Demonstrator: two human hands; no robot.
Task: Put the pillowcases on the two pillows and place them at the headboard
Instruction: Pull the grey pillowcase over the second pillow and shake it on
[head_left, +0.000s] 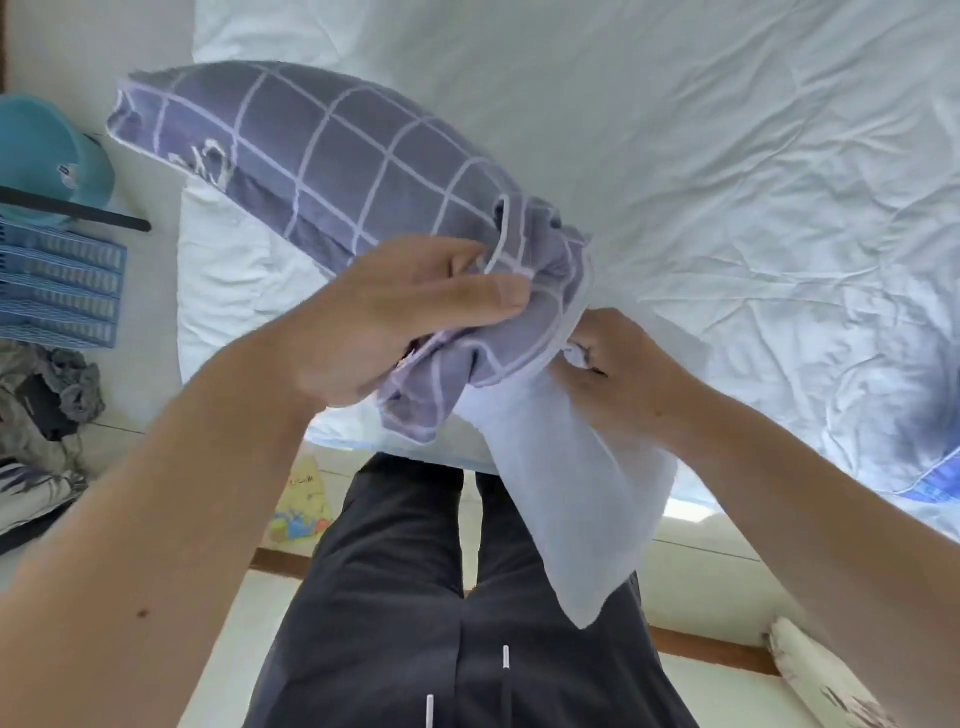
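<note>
Fingers (498, 296) of my left hand (395, 317) are curled round the bunched open end of the pillowcase (322, 156), thumb on top, gripping the grey-blue checked cloth. My right hand (618, 379) pinches a white corner of the pillow (571, 499), fingers closed tight just beside the case's hem.

Head view: the pillow is mostly inside the case, lying at the near edge of the bed (727, 156), its far end pointing up and left. A white flap hangs out toward my legs. I judge it light, soft and floppy; the cloth will slide and bunch, so the hem and the pillow's corners are the places to hold.

I cannot see the opening itself, hidden under my left hand, or how far the filling reaches inside. The headboard and the second pillow are not clearly in view. Motion blur softens the case's far corner.
</note>
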